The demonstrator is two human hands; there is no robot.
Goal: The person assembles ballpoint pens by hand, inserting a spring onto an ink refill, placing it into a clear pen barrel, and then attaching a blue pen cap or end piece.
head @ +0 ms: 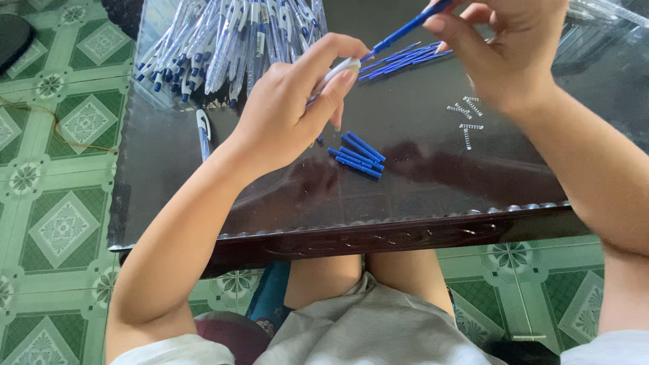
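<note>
Dark glossy table (203,182) with a scalloped carved front edge, taken here as the landmark, standing on green and white patterned floor tiles (61,230).

At the table's far left: a big heap of white and blue pens (223,40). On the table's left side, nearer than the heap: one lone white and blue pen (203,132), apart from the rest.

Above the table's middle: left hand (291,111), closed around a white pen barrel (338,71), thumb and fingers pinching it. Above the table's far right part: right hand (503,51), fingertips pinched on a thin blue refill (402,30), its lower end meeting the open end of the barrel. Whether already inside, cannot tell.

On the table's far side, under the raised refill: a loose bunch of blue refills (402,59). Near the table's centre, just below the left hand: a small cluster of short blue plastic pieces (358,157), lying side by side and touching. To the right of that cluster, below the right hand: a few small metal springs (466,116), scattered, close together.
</note>
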